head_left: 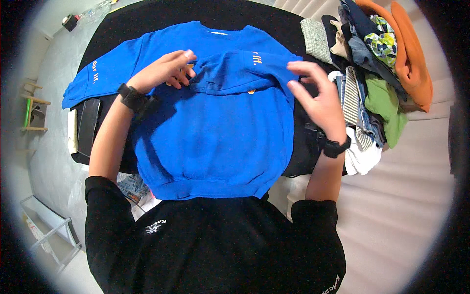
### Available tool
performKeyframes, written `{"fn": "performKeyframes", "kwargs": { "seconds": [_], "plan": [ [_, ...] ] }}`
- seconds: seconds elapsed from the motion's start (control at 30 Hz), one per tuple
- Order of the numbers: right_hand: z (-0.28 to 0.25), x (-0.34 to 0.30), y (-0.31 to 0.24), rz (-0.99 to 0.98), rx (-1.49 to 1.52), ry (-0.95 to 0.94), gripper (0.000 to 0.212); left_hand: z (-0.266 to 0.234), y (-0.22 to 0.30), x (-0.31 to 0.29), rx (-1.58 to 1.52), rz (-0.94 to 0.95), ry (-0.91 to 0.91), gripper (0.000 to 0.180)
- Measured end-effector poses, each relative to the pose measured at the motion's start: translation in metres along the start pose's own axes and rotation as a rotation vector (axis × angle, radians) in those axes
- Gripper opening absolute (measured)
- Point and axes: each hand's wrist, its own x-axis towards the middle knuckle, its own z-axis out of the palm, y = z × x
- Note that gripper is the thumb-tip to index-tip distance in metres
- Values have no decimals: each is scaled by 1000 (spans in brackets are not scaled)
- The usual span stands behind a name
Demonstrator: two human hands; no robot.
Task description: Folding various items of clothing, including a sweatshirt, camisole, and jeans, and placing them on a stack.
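A blue sweatshirt (215,137) lies spread on a black-covered table, its neckline at the far side and its hem at the near edge. Its right sleeve (235,68) is folded inward across the chest, while the left sleeve (103,73) stretches out to the left. Over the upper left chest, close to the cuff of the folded sleeve, is my left hand (164,71), fingers apart and slightly curled. My right hand (320,98) is beside the fold at the sweatshirt's right edge, thumb and fingers spread with nothing between them. Both wrists wear black bands.
A pile of clothes in orange (409,59), green (384,105), striped and white fabrics sits at the right of the table (142,22). A dark flat device (89,121) lies at the left edge. A metal-framed rack (51,232) stands on the floor at left.
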Motion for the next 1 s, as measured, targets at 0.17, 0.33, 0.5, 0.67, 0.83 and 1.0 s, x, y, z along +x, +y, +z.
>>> {"fn": "performKeyframes", "kwargs": {
  "seconds": [0.17,0.33,0.5,0.67,0.83,1.0],
  "plan": [
    [29,-1,60,51,-184,-32,37,10,-1,6,429,199,52,54],
    [38,-3,90,144,-181,-53,28,3,0,17,672,194,55,36],
    [29,-8,92,177,-61,90,17,-13,3,16,142,232,227,32],
    [31,-13,88,136,19,48,13,-20,2,29,-143,126,421,29],
    [32,-26,83,211,-57,-30,18,-25,-4,22,-125,-139,312,71],
    [32,-29,83,132,-98,-56,18,-12,-5,13,11,3,276,56]
  ]
}}
